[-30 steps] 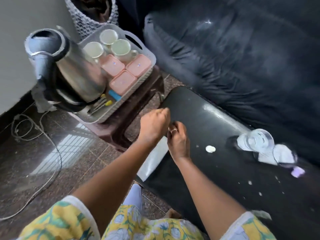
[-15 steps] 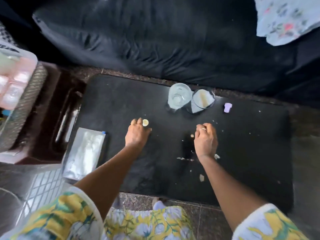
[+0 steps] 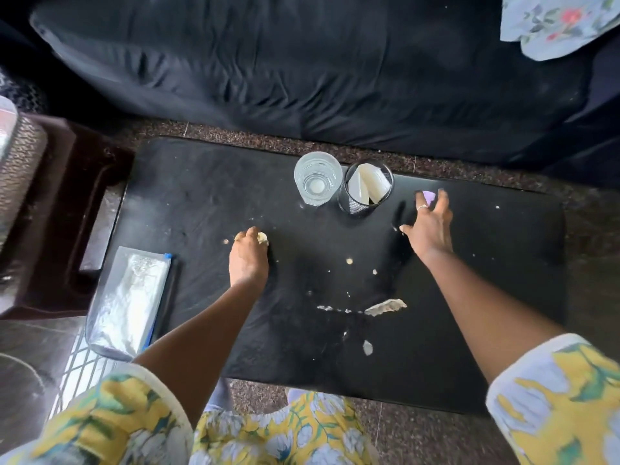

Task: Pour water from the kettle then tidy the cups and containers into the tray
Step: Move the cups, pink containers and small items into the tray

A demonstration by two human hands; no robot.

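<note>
A clear glass (image 3: 318,178) stands at the far edge of the low black table (image 3: 201,203). Beside it on the right is a black mesh cup (image 3: 365,189) with white paper in it. My left hand (image 3: 249,255) rests on the table with its fingertips closed on a small pale round piece (image 3: 262,237). My right hand (image 3: 429,226) is spread open, its fingers just over a small purple piece (image 3: 428,196) to the right of the mesh cup. Only the tray's woven edge (image 3: 16,169) shows at the far left. The kettle is out of view.
A dark brown stool (image 3: 80,209) under the tray stands left of the table. A silvery zip bag (image 3: 129,303) lies on the table's left edge. Crumbs and torn scraps (image 3: 384,307) dot the middle. A dark sofa (image 3: 302,68) runs behind, with a floral cloth (image 3: 563,21) on it.
The view swung from the tray and kettle to the black table. My left hand closed on the pale round piece. My right hand opened and reached forward to the purple piece.
</note>
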